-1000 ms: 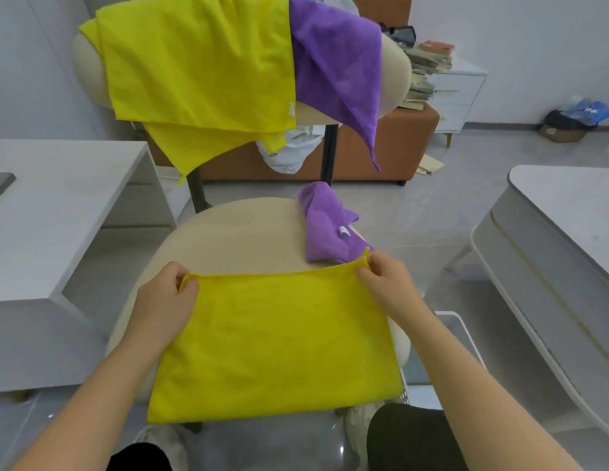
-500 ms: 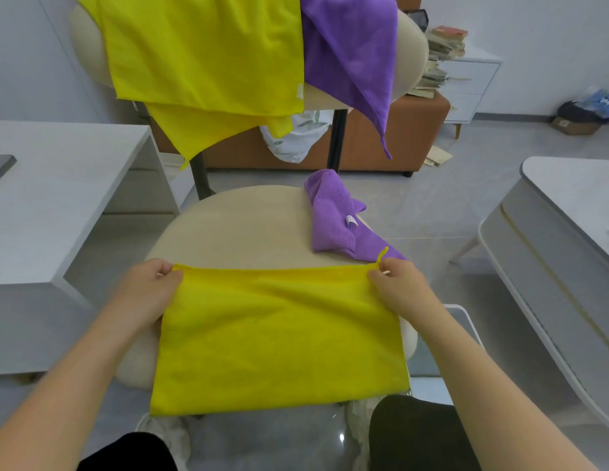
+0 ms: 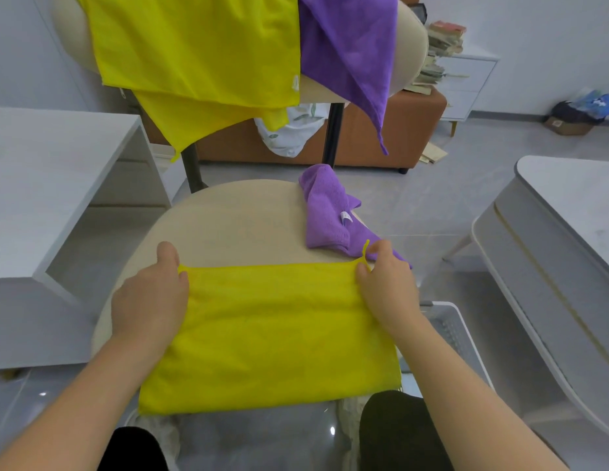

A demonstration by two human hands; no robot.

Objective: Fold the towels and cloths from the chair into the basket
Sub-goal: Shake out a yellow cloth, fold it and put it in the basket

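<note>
From the head camera, my left hand (image 3: 150, 300) and right hand (image 3: 386, 287) each pinch one far corner of a yellow cloth (image 3: 269, 334), thumb and fingers clamped on the fabric. A small yellow loop sticks up at my right fingertips. This cloth lies flat across the front edge of the chair seat (image 3: 235, 226), and its near edge hangs over the front toward my knees.

I count two purple cloths. The crumpled purple cloth (image 3: 330, 215) sits at the seat's right edge, just beyond my right hand. The draped purple cloth (image 3: 347, 45) hangs over the right part of the backrest (image 3: 410, 45).

Draped yellow fabric (image 3: 194, 45) covers the backrest's left part in two layers; I cannot tell whether it is one cloth or two.

One white basket (image 3: 452, 321) stands on the floor beside the seat's front right corner.
</note>
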